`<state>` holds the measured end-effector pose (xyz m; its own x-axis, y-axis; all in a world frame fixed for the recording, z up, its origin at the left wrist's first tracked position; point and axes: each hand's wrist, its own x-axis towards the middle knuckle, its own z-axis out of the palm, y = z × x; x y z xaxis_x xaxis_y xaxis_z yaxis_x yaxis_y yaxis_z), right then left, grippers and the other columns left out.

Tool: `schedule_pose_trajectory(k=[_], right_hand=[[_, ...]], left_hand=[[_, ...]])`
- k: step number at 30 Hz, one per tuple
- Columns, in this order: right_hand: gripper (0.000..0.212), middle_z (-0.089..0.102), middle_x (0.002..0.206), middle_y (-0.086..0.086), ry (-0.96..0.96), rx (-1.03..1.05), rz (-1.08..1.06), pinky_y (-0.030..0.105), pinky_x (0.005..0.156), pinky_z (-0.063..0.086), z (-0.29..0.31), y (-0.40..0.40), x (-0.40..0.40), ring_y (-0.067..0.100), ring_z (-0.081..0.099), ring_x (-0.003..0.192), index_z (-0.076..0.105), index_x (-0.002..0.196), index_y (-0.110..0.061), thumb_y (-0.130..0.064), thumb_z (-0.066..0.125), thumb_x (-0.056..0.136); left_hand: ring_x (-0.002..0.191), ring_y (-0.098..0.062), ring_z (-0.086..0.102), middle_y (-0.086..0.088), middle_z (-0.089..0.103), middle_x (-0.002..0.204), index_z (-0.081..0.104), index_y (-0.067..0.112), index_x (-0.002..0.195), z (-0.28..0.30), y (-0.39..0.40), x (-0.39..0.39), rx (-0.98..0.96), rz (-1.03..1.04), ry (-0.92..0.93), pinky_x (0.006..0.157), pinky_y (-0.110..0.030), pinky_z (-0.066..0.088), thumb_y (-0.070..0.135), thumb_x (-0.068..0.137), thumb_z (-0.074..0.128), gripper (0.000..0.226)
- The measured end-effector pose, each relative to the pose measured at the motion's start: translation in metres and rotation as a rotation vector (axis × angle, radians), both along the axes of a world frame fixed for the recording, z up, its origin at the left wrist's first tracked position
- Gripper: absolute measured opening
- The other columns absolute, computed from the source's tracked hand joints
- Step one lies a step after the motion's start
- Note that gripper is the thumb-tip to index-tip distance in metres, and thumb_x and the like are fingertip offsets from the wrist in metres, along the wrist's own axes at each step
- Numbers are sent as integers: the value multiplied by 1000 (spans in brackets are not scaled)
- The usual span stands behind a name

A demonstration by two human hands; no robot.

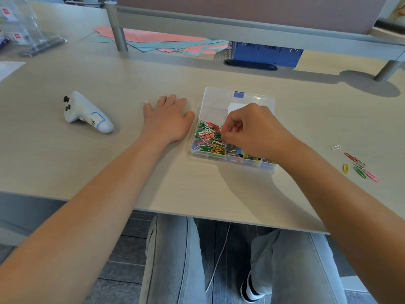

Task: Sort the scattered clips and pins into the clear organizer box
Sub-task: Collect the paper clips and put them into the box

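- The desk (92,163) held everything.
- The box (215,99) sat mid-desk, lid open, clips (208,137) heaped in its left compartment.
- The left hand (167,119) lay flat, relaxed, just left of the box.
- The right hand (252,130) hovered over the box, fingertips pinched; whether it gripped a clip, I could not tell.
- Loose clips (359,166) lay far right.

Pale wood-grain desk (109,167), white handheld controller (87,113) far left, clear plastic organizer box (252,99) centre, loose coloured paper clips (359,165) right, pink and blue paper sheets (166,41) far

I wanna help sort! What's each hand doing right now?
Left hand: open, flat on the table.
Right hand: fingers pinched over the organizer box; contents unclear.
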<state>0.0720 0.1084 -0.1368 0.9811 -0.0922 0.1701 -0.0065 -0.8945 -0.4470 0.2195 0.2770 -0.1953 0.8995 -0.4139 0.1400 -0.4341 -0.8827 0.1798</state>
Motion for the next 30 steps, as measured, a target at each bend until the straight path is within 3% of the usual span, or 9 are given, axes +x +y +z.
schedule_pose_trajectory(k=[9,14,24,30], right_hand=[[14,69,72,-9,-44,20,-1,31,70,57,4,5,1,10,63,71,78,85,-23,-17,66,85],[6,68,78,-15,-93,45,8,32,72,55,-3,12,3,4,60,72,76,86,-31,-34,71,84],[8,68,74,-10,-115,-29,-6,32,69,54,-10,21,5,7,58,69,77,84,-28,-22,72,84],[12,67,76,-14,-191,46,-44,26,70,52,-6,16,-1,5,59,72,76,89,-27,-22,65,90]], left_hand=[[152,-25,18,-4,25,164,35,28,151,-2,0,2,-2,-1,3,118,-64,9,50,100,26,57],[152,-24,17,-4,25,164,35,28,151,-1,0,1,-10,8,7,118,-63,8,49,100,28,56],[151,-24,18,-4,26,163,36,27,151,1,0,-2,-14,8,13,119,-63,9,47,100,28,55],[151,-24,19,-5,28,162,38,25,150,6,1,-8,-45,3,32,119,-62,9,45,100,30,54]])
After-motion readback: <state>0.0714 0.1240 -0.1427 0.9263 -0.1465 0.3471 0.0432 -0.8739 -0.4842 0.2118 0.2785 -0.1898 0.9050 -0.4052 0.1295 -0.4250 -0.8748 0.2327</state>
